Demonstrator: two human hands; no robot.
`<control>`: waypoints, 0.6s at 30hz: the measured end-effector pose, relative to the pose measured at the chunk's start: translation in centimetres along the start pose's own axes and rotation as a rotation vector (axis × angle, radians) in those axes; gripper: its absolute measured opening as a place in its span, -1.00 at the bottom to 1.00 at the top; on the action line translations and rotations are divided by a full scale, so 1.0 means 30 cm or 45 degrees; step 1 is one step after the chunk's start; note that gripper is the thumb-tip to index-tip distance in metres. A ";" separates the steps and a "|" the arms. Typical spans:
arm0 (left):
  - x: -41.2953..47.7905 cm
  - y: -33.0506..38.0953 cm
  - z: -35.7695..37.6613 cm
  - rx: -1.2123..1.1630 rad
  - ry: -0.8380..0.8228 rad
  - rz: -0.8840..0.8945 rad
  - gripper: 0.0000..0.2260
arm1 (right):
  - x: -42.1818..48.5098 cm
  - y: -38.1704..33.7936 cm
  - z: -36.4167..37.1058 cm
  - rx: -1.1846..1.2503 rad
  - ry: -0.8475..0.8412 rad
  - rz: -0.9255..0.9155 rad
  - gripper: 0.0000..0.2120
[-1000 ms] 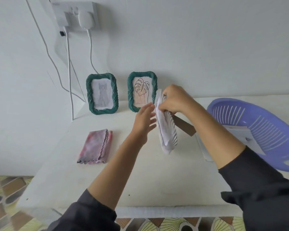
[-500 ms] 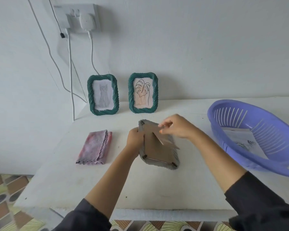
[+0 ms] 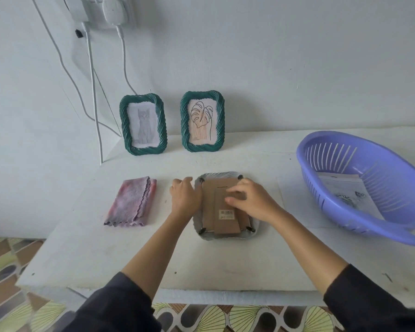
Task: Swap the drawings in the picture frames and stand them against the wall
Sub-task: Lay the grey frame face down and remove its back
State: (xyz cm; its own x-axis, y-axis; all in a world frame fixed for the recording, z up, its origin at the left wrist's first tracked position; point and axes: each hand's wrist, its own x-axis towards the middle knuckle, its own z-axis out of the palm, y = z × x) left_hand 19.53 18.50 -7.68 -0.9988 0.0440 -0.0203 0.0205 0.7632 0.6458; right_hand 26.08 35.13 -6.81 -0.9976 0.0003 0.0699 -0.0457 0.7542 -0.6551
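Observation:
A white-rimmed picture frame [image 3: 225,221] lies face down on the white table [image 3: 120,255], its brown cardboard back and folded stand facing up. My left hand [image 3: 185,200] grips its left edge. My right hand [image 3: 252,200] rests flat on the cardboard back, fingers spread. Two green twisted-rim frames stand against the wall: the left one [image 3: 143,124] holds a grey cat drawing, the right one [image 3: 202,122] a leaf drawing.
A folded pink-grey cloth [image 3: 131,204] lies left of the frame. A purple slotted basket [image 3: 369,188] at the right holds printed sheets [image 3: 345,195]. Charger cables [image 3: 94,92] hang from a wall socket at the back left. The table's front edge is near me.
The white frame was held upright near the wall, then turned over and laid face down on the table. Both hands came down with it; the cardboard stand is now folded flat.

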 end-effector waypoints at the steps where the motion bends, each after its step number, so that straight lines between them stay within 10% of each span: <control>1: 0.015 -0.001 -0.008 -0.008 0.006 0.057 -0.65 | 0.012 0.005 -0.017 0.037 0.067 0.015 -0.73; 18: 0.198 -0.042 -0.048 -0.103 -0.212 0.348 -0.88 | 0.217 0.101 -0.068 -0.189 0.092 0.036 -0.88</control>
State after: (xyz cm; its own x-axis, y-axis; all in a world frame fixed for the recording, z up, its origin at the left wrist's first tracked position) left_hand 13.50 16.87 -7.51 -0.9358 0.3501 0.0417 0.2765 0.6554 0.7028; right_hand 19.54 38.75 -6.82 -0.9917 0.0660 0.1104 -0.0040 0.8420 -0.5394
